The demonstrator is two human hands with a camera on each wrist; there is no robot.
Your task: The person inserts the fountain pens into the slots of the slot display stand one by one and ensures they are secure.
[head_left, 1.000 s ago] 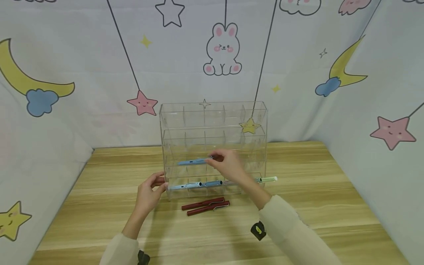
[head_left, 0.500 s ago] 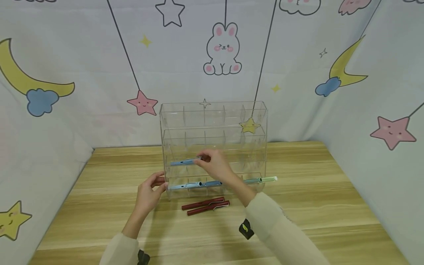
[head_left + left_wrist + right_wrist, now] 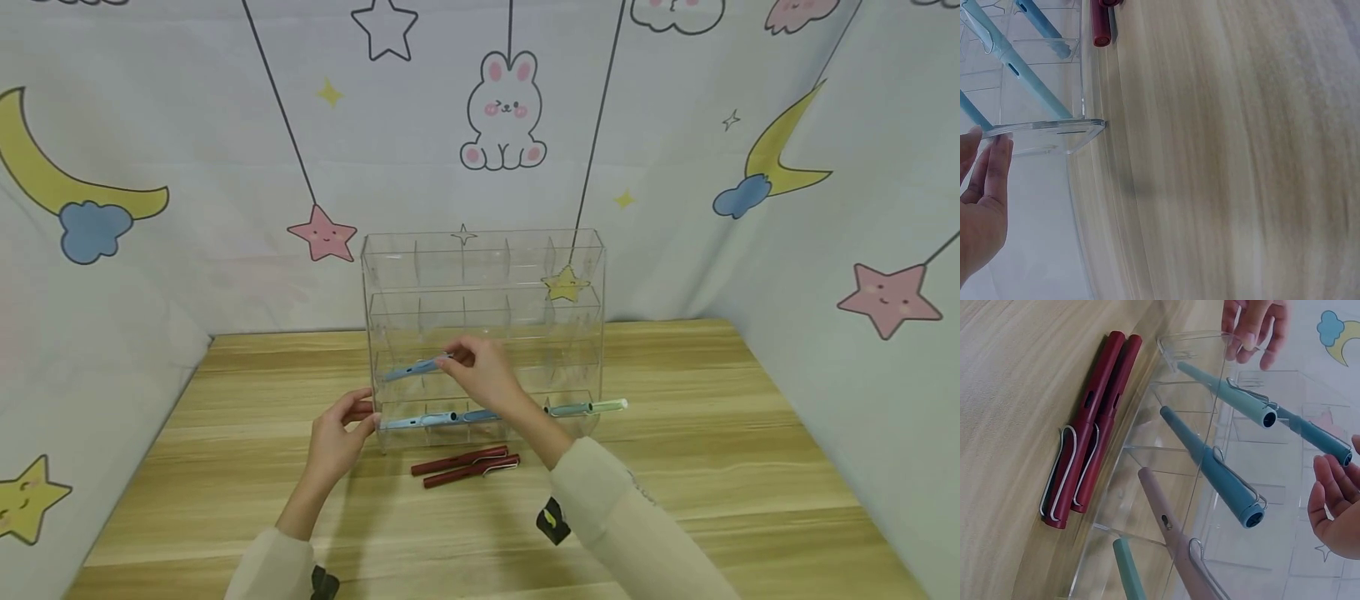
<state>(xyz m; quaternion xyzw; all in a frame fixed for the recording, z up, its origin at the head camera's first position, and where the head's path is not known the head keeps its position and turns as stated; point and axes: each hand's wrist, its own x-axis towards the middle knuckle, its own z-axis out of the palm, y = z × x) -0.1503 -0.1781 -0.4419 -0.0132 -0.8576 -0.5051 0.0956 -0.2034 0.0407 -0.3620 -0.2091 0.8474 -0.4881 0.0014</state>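
My right hand pinches a blue pen near its clip end. The pen slants down to the left, its lower end at the left compartment of the second row up of a clear acrylic rack. At the rack's left side, my left hand grips the side panel between thumb and fingers. The rack's bottom row holds a light blue pen, a darker blue pen, a pink pen and a green pen. My right forearm hides the pink pen in the head view.
Two dark red pens lie side by side on the wooden table before the rack. A pale green pen juts past the rack's right side. Behind stands a white printed cloth.
My right hand has moved left with the blue pen, from the rack's middle to its left compartment, and the pen's left end has dipped. The left hand stays on the side panel.
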